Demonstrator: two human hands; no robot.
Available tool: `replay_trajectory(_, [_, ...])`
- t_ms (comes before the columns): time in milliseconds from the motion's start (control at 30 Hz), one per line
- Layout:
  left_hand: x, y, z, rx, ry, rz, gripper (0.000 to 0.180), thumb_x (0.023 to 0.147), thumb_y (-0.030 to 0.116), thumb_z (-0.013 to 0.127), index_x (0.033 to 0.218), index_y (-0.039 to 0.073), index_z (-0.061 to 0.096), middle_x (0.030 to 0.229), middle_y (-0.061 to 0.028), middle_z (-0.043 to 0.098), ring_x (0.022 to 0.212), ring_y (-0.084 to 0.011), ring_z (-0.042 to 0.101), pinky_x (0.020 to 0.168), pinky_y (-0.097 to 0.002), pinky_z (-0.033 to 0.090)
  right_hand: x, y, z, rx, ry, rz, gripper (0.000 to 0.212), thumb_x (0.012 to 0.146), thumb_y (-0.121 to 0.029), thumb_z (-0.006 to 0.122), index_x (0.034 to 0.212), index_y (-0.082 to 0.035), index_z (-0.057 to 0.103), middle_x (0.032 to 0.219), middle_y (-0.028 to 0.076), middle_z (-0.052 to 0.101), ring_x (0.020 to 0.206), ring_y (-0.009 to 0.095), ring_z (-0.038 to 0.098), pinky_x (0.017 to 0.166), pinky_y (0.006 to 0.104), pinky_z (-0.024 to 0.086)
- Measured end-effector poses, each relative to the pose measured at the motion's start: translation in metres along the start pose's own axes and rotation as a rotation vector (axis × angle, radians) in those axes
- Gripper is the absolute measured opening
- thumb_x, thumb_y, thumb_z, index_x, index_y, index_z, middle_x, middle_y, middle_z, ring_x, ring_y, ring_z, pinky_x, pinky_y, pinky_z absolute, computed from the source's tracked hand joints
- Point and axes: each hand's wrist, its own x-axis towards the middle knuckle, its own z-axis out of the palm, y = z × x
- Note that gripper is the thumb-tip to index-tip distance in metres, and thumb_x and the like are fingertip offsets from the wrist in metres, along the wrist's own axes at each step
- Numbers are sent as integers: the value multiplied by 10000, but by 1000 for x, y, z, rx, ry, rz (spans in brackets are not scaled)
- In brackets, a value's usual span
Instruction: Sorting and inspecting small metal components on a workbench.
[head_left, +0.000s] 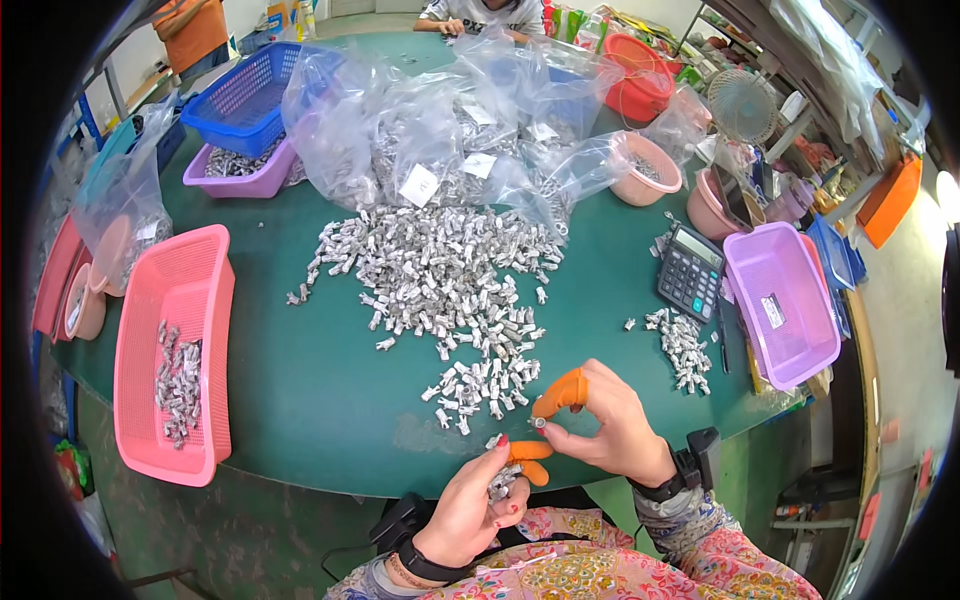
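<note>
Small silvery metal fittings are spread in a large pile (430, 265) over the green table, thinning out toward me. Close to the table's front edge, my left hand (462, 512) is closed around several metal fittings (503, 484), one more of them held up at the thumb tip. My right hand (618, 432), just right of it, pinches a single metal fitting (539, 422) between thumb and forefinger. Orange finger cots cover fingertips on both hands. Loose fittings at the pile's near end lie a short way beyond my hands.
A pink basket (222, 300) with some fittings stands left; a smaller heap of fittings (683, 352), a calculator (690, 270) and a purple tray (770, 345) are right. Clear plastic bags (385, 130) of fittings fill the back, near a blue basket (240, 105). A person sits across the table.
</note>
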Motion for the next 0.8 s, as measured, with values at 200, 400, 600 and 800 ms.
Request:
replay_trajectory(200, [-4,1,-5,-15,-17,25,406,1035,311,371,1155,-41,535,667,-21,458,500,-60,320,452,-209,261,3,9,-9,-315,79,-146,205,699,-49,748,871,-76,639,819,61,608,758,257,557,645,349,460])
replay_trajectory(400, [-7,6,-1,-16,-20,26,355,1016,210,422,1217,-63,527,715,-29,478,528,-57,345,452,-200,263,-20,59,-54,-623,133,97,213,719,-68,739,901,-51,631,830,83,597,803,276,555,709,367,450])
replay_trajectory(600, [1,-2,6,56,-39,-3,321,1009,152,422,1228,-59,526,762,-33,501,572,-59,375,470,-197,271,3,58,-1,-413,98,89,235,767,-173,748,936,-57,633,878,89,590,836,280,557,741,380,461])
replay_trajectory(800, [-8,4,-1,39,-42,36,311,1002,151,437,1213,-56,535,769,-33,504,568,-55,375,477,-203,276,9,57,18,-322,127,130,193,735,-100,768,903,-59,682,821,64,567,788,236,537,690,331,450])
